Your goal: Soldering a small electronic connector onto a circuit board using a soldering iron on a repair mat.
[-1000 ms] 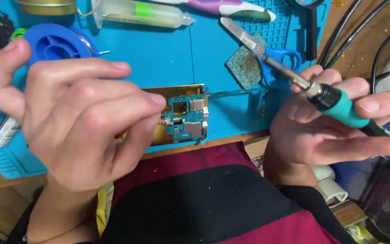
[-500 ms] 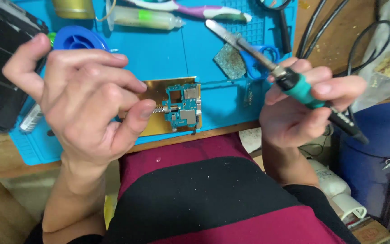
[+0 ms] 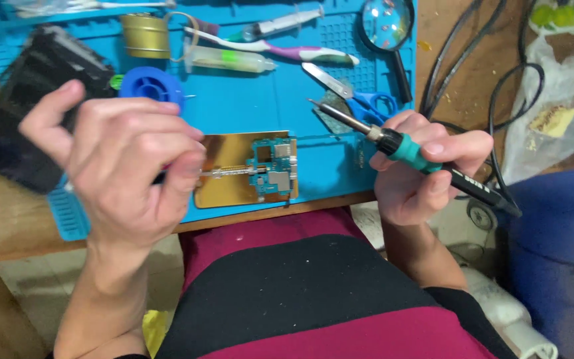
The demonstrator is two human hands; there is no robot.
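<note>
Between the left hand's [image 3: 127,166] pinched thumb and fingertips sits a slim metal tool [image 3: 230,172], its tip reaching right onto the small blue circuit board [image 3: 274,169]. That board lies on a gold-coloured plate [image 3: 224,176] at the near edge of the blue work mat [image 3: 247,100]. To the right, the right hand [image 3: 420,166] has its fingers wrapped tight around the teal-and-black grip of a soldering iron [image 3: 400,146], whose metal tip slants up and left, above the mat and clear of the board. Just beyond that tip lie blue-handled scissors [image 3: 360,100]. Farther off on the mat sit a blue spool [image 3: 151,90], a brass tin [image 3: 144,34], a clear syringe [image 3: 230,60], a purple-and-white toothbrush [image 3: 280,50] and a magnifying glass [image 3: 388,26]. Black cables [image 3: 499,86] loop over the wooden table [image 3: 460,40] on the right.
</note>
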